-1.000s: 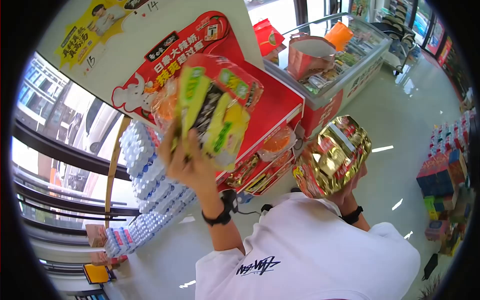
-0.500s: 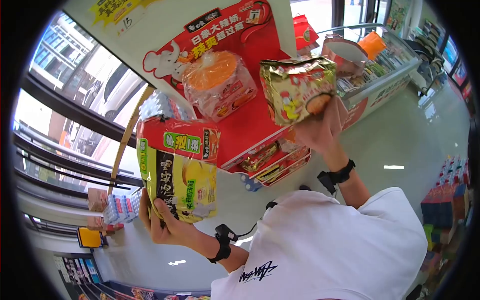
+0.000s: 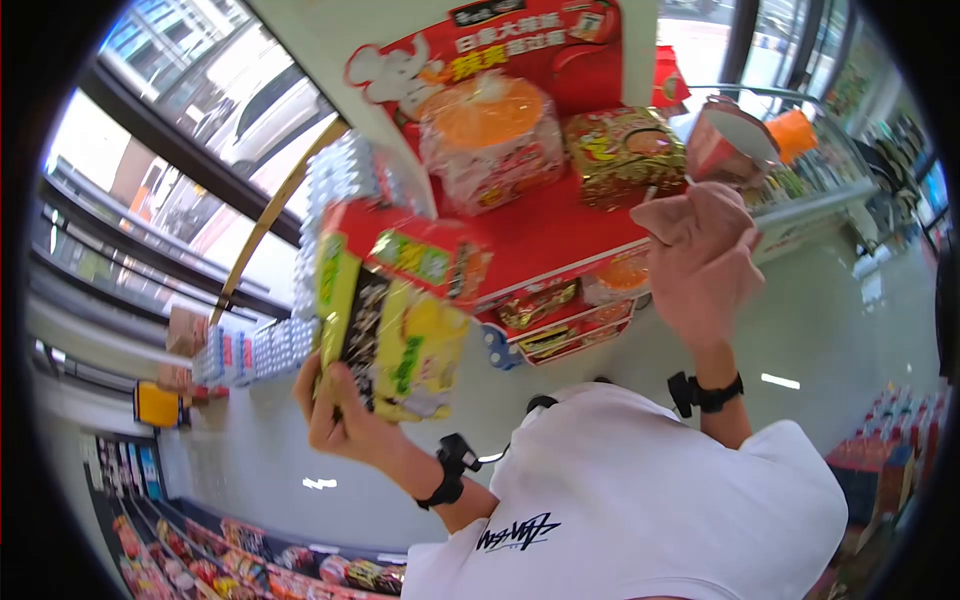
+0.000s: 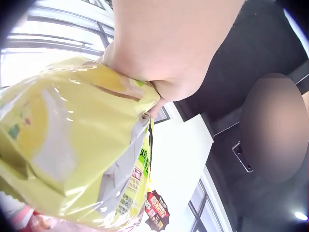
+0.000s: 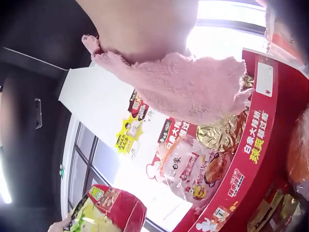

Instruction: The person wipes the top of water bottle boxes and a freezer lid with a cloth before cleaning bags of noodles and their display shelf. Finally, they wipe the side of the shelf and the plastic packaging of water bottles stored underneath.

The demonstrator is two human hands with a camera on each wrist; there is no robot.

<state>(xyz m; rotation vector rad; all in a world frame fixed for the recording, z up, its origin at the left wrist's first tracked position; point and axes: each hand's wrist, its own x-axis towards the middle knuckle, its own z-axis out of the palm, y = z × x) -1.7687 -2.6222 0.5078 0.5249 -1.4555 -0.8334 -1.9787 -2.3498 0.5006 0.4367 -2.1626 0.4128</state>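
In the head view my left hand grips the lower left edge of a yellow and red noodle pack, its thumb on the front. The left wrist view shows the pack's yellow side close up. My right hand holds a pink cloth, which hides most of its fingers. Just beyond it, a gold noodle pack lies on the red display shelf, beside a clear-wrapped pack with an orange top. In the right wrist view the cloth hangs close to the gold pack.
Lower shelves under the red top hold more packs. Right of the display are a paper bag and a glass-topped freezer. Stacked bottles stand on the left by the window. Snack shelves run along the lower left.
The gold pack has gone from my right hand onto the red shelf, and that hand has drawn off it with the cloth. The yellow pack came down from over the display.
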